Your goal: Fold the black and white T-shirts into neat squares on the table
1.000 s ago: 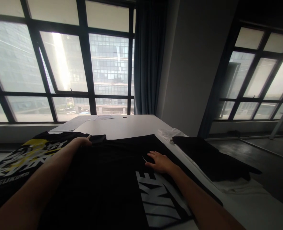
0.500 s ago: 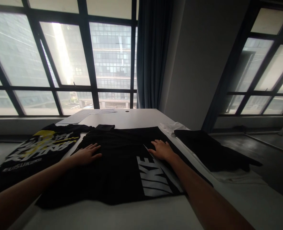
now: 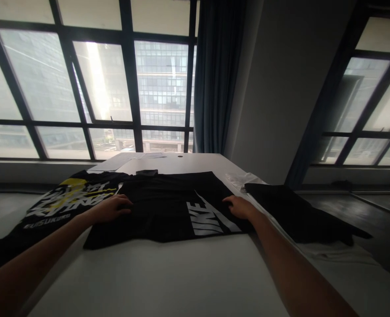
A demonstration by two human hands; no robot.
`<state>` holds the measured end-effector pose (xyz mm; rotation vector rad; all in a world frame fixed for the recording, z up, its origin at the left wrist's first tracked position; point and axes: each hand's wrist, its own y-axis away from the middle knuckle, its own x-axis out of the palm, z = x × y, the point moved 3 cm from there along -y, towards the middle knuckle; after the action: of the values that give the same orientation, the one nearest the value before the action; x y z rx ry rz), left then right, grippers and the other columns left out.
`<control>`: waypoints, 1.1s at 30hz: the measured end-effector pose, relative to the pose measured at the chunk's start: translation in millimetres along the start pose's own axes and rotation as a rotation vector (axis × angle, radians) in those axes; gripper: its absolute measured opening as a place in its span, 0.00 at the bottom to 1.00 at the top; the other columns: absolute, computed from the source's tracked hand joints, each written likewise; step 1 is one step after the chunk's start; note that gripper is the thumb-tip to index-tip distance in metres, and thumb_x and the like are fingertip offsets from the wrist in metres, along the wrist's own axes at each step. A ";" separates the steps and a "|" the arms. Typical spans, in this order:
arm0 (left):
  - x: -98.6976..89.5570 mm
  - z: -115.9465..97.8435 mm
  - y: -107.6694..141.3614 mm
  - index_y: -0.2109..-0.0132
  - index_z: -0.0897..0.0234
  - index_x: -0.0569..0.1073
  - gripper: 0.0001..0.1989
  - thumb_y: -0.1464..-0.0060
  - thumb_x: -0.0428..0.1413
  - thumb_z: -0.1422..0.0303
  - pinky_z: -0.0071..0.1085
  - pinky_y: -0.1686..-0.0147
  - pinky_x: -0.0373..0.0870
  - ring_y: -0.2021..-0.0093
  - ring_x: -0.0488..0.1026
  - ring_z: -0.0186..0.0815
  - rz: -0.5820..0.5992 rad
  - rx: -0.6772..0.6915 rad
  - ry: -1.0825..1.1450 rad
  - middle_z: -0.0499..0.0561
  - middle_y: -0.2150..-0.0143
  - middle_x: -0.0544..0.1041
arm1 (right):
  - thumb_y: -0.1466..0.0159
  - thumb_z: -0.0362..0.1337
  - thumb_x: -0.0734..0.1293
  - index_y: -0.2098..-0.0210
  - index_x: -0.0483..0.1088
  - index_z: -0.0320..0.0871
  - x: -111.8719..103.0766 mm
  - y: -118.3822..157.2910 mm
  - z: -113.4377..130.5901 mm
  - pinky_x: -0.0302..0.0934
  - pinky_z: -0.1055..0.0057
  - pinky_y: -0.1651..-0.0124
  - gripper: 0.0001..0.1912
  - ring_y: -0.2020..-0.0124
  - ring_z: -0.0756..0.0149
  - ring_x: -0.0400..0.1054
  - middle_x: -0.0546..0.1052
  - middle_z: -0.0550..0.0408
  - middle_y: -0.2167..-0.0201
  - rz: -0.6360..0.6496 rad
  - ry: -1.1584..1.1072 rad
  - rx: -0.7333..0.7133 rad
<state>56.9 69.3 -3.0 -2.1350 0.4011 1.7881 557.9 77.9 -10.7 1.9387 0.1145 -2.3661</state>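
A black T-shirt (image 3: 155, 211) with large grey lettering on its right part lies spread on the white table. My left hand (image 3: 112, 207) is at its left side, fingers bent together on the cloth. At the right side, beyond the lettering, my right hand (image 3: 239, 207) has its fingers curled against the fabric. Both hands appear closed on the shirt; their fingertips are partly hidden. Left of it lies another black T-shirt (image 3: 72, 196) with a white and yellow print, partly behind my left forearm.
Dark folded cloth (image 3: 290, 215) lies on white fabric (image 3: 340, 255) along the right side. Sheets of paper (image 3: 115, 163) rest at the back left of the white table (image 3: 168, 277). Behind stand windows and a blue curtain (image 3: 215, 88).
The black T-shirt's near edge has moved away from me, baring more table in front. My spread fingers have bent in, and my right hand has shifted outward to the right side.
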 end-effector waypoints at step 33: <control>-27.0 9.7 49.9 0.50 0.61 0.70 0.29 0.49 0.54 0.44 0.47 0.37 0.60 0.35 0.63 0.52 -0.486 0.019 0.518 0.61 0.34 0.67 | 0.35 0.50 0.61 0.50 0.74 0.42 -28.2 23.8 5.6 0.63 0.66 0.50 0.22 0.53 0.56 0.72 0.78 0.46 0.53 -0.099 -0.152 -0.044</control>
<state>22.8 28.3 18.6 -2.4019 0.0030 0.9626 560.5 54.0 17.8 1.7665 0.2552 -2.5401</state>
